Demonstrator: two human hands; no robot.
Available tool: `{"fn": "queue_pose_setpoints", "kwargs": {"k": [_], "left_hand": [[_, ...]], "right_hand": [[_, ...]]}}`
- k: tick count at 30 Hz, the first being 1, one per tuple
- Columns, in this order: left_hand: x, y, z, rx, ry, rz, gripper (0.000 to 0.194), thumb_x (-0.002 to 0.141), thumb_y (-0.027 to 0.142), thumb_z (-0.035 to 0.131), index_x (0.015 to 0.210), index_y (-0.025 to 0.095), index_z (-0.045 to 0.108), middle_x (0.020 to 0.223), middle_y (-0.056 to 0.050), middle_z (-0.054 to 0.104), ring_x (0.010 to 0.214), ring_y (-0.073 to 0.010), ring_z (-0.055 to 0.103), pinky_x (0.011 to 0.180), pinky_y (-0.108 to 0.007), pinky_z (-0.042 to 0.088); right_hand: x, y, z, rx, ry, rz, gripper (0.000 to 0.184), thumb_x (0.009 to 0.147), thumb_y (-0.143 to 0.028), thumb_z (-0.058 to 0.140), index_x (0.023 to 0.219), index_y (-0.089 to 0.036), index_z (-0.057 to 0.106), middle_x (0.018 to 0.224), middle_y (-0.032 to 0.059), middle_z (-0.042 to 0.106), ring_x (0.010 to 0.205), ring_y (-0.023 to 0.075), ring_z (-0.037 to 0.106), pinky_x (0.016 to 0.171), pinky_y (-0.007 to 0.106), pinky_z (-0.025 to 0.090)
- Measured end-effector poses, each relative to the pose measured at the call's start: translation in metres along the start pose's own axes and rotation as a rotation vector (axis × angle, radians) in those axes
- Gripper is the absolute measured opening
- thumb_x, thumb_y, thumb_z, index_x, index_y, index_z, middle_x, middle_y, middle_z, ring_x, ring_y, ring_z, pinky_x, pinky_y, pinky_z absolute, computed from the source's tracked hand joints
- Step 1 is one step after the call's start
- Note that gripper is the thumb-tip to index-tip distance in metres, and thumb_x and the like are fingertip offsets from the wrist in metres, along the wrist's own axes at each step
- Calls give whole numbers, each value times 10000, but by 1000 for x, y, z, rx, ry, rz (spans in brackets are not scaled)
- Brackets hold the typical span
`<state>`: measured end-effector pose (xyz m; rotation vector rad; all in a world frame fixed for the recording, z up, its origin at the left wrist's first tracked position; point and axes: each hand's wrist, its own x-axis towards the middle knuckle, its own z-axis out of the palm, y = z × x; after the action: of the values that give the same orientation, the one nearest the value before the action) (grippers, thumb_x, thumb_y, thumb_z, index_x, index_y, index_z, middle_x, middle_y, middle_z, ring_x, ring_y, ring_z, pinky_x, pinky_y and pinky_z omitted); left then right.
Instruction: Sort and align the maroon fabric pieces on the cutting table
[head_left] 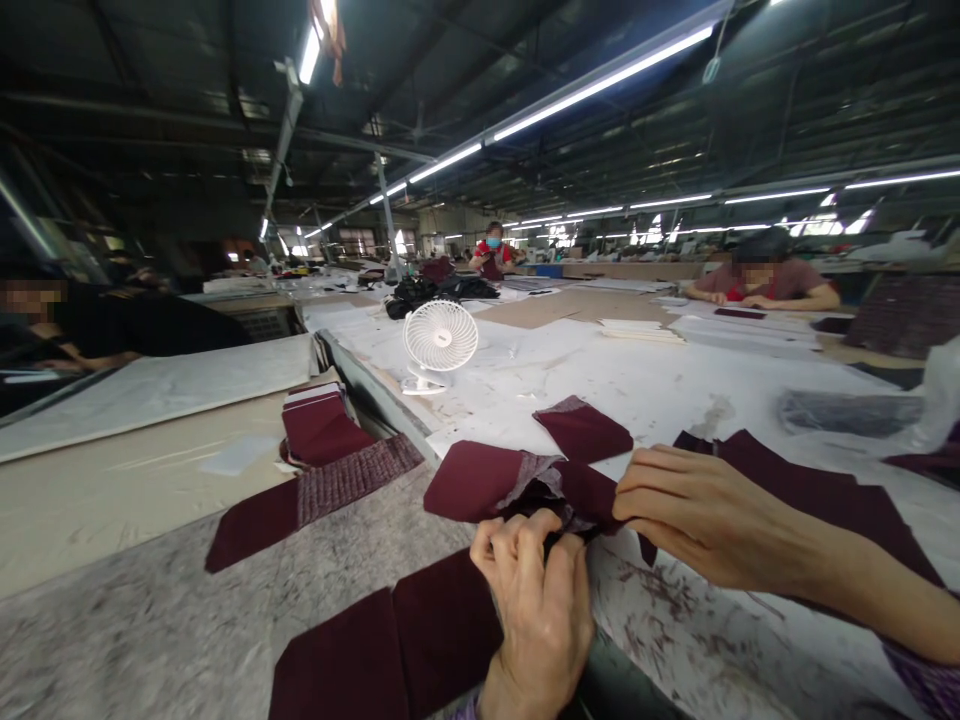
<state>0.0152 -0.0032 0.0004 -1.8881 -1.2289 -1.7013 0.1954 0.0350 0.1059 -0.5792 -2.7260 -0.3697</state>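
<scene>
A maroon fabric piece (474, 480) with a grey, crumpled lining lies bunched in front of me. My left hand (536, 600) has its fingers curled onto the near edge of this piece. My right hand (697, 510) pinches its right end between thumb and fingers. Under and left of my left hand, flat maroon panels (337, 650) rest on the grey surface. Behind the worked piece lies another maroon piece (583, 428) with a grey corner. Beyond my right wrist spreads a larger stack of maroon fabric (817, 490).
A small white fan (440, 337) stands on the white table (555, 360). At left are a stack of maroon pieces (322, 425) and a long maroon-and-grey strip (315, 500). A gap (367, 385) runs between the tables. Co-workers sit left, right and far back.
</scene>
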Motion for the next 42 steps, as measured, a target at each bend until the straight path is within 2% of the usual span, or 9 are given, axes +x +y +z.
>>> {"fn": "queue_pose_setpoints", "kwargs": {"k": [5, 19, 25, 30, 32, 35, 37, 40, 42], "left_hand": [[-6, -2, 0, -17, -24, -13, 138, 820, 43, 573, 838, 172, 618, 912, -51, 610, 870, -188, 512, 871, -423, 317], [-9, -6, -1, -63, -40, 7, 144, 833, 40, 532, 776, 163, 582, 813, -28, 625, 783, -162, 509, 840, -403, 317], [-5, -2, -3, -108, -84, 37, 138, 807, 20, 553, 768, 152, 561, 792, -27, 617, 793, -168, 516, 841, -412, 324], [-8, -4, -5, -140, -98, 41, 178, 811, -6, 526, 720, 147, 524, 763, -25, 606, 753, -155, 494, 798, -387, 327], [-11, -6, -4, -160, -104, 40, 182, 830, 7, 519, 719, 151, 523, 762, -21, 614, 739, -148, 493, 786, -375, 326], [-12, -7, -4, -158, -106, 63, 155, 850, 42, 535, 752, 157, 566, 772, -24, 621, 756, -155, 508, 807, -381, 336], [-11, -7, -6, -125, -111, 92, 42, 850, 134, 602, 827, 163, 621, 837, -48, 636, 818, -182, 532, 842, -402, 348], [-11, -8, -13, -103, -138, 147, 240, 845, 338, 640, 1027, 182, 657, 1050, -112, 647, 948, -244, 558, 878, -445, 362], [-12, -9, -19, -119, -157, 173, 253, 898, 283, 563, 1120, 185, 631, 1119, -121, 650, 991, -250, 572, 885, -450, 368]], "right_hand": [[-3, -3, 1, 34, -50, 5, 209, 914, -131, 405, 869, -183, 603, 791, 42, 601, 756, 174, 503, 731, 327, 386], [-1, -6, 4, 53, -82, 19, 158, 887, -143, 443, 828, -191, 581, 761, 31, 580, 722, 165, 497, 732, 319, 373], [5, -3, 14, 254, 86, 249, 148, 829, -106, 458, 738, -200, 528, 737, 12, 585, 675, 136, 516, 664, 270, 402], [-2, 22, 19, 411, 258, 640, 102, 786, -205, 486, 693, -208, 528, 668, -5, 580, 624, 146, 534, 597, 265, 410], [-6, 33, 20, 454, 257, 744, 122, 798, -282, 499, 718, -208, 553, 664, -3, 587, 628, 155, 536, 588, 270, 410], [-7, 39, 23, 495, 180, 792, 205, 822, -375, 491, 730, -206, 560, 628, -11, 558, 586, 144, 498, 535, 257, 381], [-6, 38, 24, 487, 164, 799, 217, 820, -387, 486, 724, -203, 553, 619, -13, 545, 573, 137, 475, 521, 250, 366], [-6, 38, 23, 482, 186, 806, 212, 807, -383, 491, 716, -200, 546, 633, -10, 547, 592, 137, 477, 542, 251, 376], [-8, 39, 23, 493, 198, 809, 213, 801, -383, 495, 705, -199, 542, 629, -11, 539, 594, 136, 475, 548, 252, 379]]}}
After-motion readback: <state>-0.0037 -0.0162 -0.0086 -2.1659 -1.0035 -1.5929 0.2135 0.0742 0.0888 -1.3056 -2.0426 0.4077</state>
